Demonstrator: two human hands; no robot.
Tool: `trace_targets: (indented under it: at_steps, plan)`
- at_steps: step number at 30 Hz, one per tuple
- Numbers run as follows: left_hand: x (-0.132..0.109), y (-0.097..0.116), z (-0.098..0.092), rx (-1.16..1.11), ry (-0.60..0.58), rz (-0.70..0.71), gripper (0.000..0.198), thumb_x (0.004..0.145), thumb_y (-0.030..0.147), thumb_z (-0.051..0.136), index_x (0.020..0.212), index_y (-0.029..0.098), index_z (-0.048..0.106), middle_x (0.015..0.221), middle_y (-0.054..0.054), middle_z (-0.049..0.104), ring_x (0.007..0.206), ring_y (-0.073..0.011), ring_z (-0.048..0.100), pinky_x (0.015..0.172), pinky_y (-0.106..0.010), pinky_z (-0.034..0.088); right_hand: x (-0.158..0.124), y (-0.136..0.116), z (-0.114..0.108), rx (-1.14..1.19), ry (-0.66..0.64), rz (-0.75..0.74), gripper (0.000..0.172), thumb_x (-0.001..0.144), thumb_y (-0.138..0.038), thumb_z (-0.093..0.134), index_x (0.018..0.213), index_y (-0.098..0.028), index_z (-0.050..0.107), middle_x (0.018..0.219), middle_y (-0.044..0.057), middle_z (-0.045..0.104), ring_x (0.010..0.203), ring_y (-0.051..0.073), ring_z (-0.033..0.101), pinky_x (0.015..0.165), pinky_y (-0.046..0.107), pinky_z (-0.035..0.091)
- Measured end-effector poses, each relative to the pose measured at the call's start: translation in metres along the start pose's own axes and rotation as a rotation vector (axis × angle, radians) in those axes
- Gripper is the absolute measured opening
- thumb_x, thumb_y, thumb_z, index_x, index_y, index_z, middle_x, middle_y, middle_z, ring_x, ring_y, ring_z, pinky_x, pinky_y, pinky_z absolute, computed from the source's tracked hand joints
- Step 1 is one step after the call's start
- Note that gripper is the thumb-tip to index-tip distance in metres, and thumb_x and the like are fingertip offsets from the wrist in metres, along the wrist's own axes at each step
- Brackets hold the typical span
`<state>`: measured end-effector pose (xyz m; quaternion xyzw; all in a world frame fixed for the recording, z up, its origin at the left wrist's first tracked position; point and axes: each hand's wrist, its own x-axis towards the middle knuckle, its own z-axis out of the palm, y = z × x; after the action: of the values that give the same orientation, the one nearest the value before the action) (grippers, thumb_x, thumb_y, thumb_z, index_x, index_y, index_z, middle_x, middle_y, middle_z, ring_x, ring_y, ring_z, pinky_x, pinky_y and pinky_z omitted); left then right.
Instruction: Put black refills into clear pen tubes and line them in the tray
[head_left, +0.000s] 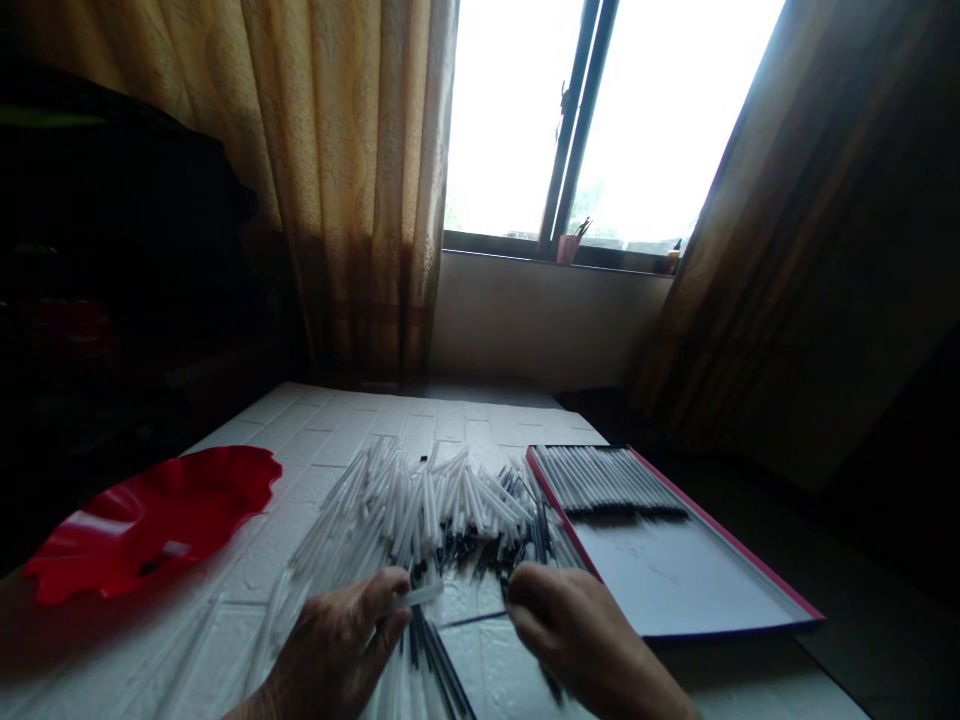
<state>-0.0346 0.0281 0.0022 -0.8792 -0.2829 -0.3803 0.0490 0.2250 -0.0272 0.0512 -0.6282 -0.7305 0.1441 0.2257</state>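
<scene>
My left hand (pixel 337 640) pinches a short white translucent tube (pixel 418 596) between thumb and forefinger. My right hand (pixel 559 620) is closed at the right, with a thin dark rod (pixel 474 620) reaching from its fingers toward the white tube. A gap shows between the rod's left tip and the tube. Beyond both hands lies a heap of white tubes (pixel 427 495), with dark pieces (pixel 465 550) among them. More dark rods (pixel 442 665) lie between my hands.
A red wavy-edged dish (pixel 165 510) sits at the left of the white brick-patterned table (pixel 315 425). At the right, a shallow red-rimmed box (pixel 757 570) holds a row of white tubes with dark ends (pixel 615 480). Curtains and a window stand behind.
</scene>
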Motion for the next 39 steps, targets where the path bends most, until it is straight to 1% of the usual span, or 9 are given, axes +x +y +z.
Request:
trace_targets:
  at_steps: [3, 6, 17, 25, 30, 33, 35, 37, 39]
  plan:
    - [0.002, 0.001, -0.003, 0.011, -0.005, -0.004, 0.023, 0.106, 0.036, 0.028, 0.106, 0.023, 0.048, 0.073, 0.0, 0.073, 0.058, -0.0158, 0.074, 0.054, -0.021, 0.056, 0.001, 0.001, -0.012, 0.387, 0.096, 0.028, 0.018, 0.083, -0.03, 0.054, 0.074, -0.019, 0.065, 0.067, 0.001, 0.065, 0.061, 0.016, 0.059, 0.056, 0.025, 0.042]
    - [0.004, 0.001, -0.004, 0.019, -0.004, -0.005, 0.025, 0.107, 0.035, 0.027, 0.103, 0.024, 0.048, 0.072, 0.001, 0.072, 0.058, -0.0152, 0.074, 0.054, -0.02, 0.056, 0.002, 0.0, -0.014, 0.578, 0.158, 0.036, 0.022, 0.081, -0.036, 0.056, 0.074, -0.018, 0.066, 0.066, 0.002, 0.062, 0.06, 0.016, 0.056, 0.054, 0.025, 0.044]
    - [0.005, 0.001, -0.002, 0.018, -0.039, 0.005, 0.025, 0.106, 0.035, 0.027, 0.104, 0.022, 0.049, 0.074, 0.0, 0.072, 0.06, -0.0166, 0.074, 0.054, -0.022, 0.056, 0.003, -0.001, -0.014, 0.556, 0.228, 0.041, 0.021, 0.078, -0.035, 0.058, 0.071, -0.017, 0.066, 0.061, 0.0, 0.06, 0.054, 0.013, 0.052, 0.05, 0.024, 0.041]
    - [0.0, 0.001, -0.002, -0.004, -0.059, 0.007, 0.023, 0.105, 0.032, 0.031, 0.102, 0.022, 0.051, 0.073, 0.0, 0.071, 0.06, -0.0163, 0.073, 0.056, -0.022, 0.054, 0.004, -0.004, -0.006, 0.519, 0.154, -0.022, 0.017, 0.083, -0.029, 0.056, 0.074, -0.018, 0.064, 0.062, -0.001, 0.059, 0.055, 0.012, 0.051, 0.049, 0.023, 0.039]
    - [0.004, 0.007, -0.002, 0.0, -0.092, 0.02, 0.024, 0.104, 0.031, 0.032, 0.098, 0.024, 0.054, 0.075, 0.0, 0.071, 0.064, -0.0174, 0.073, 0.059, -0.024, 0.055, 0.004, -0.021, 0.003, 0.438, 0.077, -0.071, 0.011, 0.082, -0.019, 0.054, 0.084, -0.018, 0.065, 0.067, -0.001, 0.062, 0.06, 0.014, 0.055, 0.056, 0.024, 0.041]
    - [0.007, 0.012, -0.003, -0.01, -0.079, 0.041, 0.027, 0.105, 0.033, 0.03, 0.098, 0.025, 0.055, 0.075, 0.001, 0.072, 0.065, -0.0176, 0.073, 0.059, -0.025, 0.056, 0.001, -0.03, 0.009, 0.474, -0.037, -0.107, 0.032, 0.082, -0.016, 0.055, 0.112, -0.019, 0.062, 0.077, 0.0, 0.066, 0.064, 0.014, 0.059, 0.06, 0.023, 0.044]
    - [0.008, 0.012, -0.003, -0.041, -0.054, 0.025, 0.027, 0.105, 0.034, 0.03, 0.099, 0.025, 0.055, 0.075, 0.002, 0.072, 0.064, -0.0162, 0.073, 0.059, -0.023, 0.056, -0.001, -0.031, 0.01, 0.541, -0.133, -0.13, 0.056, 0.08, -0.015, 0.058, 0.135, -0.023, 0.049, 0.097, 0.003, 0.068, 0.071, 0.014, 0.063, 0.064, 0.023, 0.047]
    - [0.008, 0.01, -0.003, -0.059, -0.017, -0.008, 0.026, 0.105, 0.036, 0.032, 0.1, 0.025, 0.055, 0.075, 0.002, 0.073, 0.063, -0.0149, 0.074, 0.057, -0.021, 0.056, -0.003, -0.029, 0.008, 0.579, -0.168, -0.111, 0.076, 0.077, -0.014, 0.062, 0.147, -0.026, 0.035, 0.115, 0.006, 0.065, 0.078, 0.014, 0.065, 0.068, 0.023, 0.049]
    - [0.007, 0.007, -0.004, -0.054, 0.023, -0.038, 0.026, 0.105, 0.038, 0.032, 0.102, 0.024, 0.054, 0.076, 0.002, 0.074, 0.062, -0.0147, 0.075, 0.057, -0.019, 0.057, -0.004, -0.025, 0.003, 0.548, -0.146, -0.06, 0.071, 0.077, -0.016, 0.064, 0.144, -0.024, 0.041, 0.113, 0.006, 0.067, 0.079, 0.014, 0.065, 0.069, 0.023, 0.049]
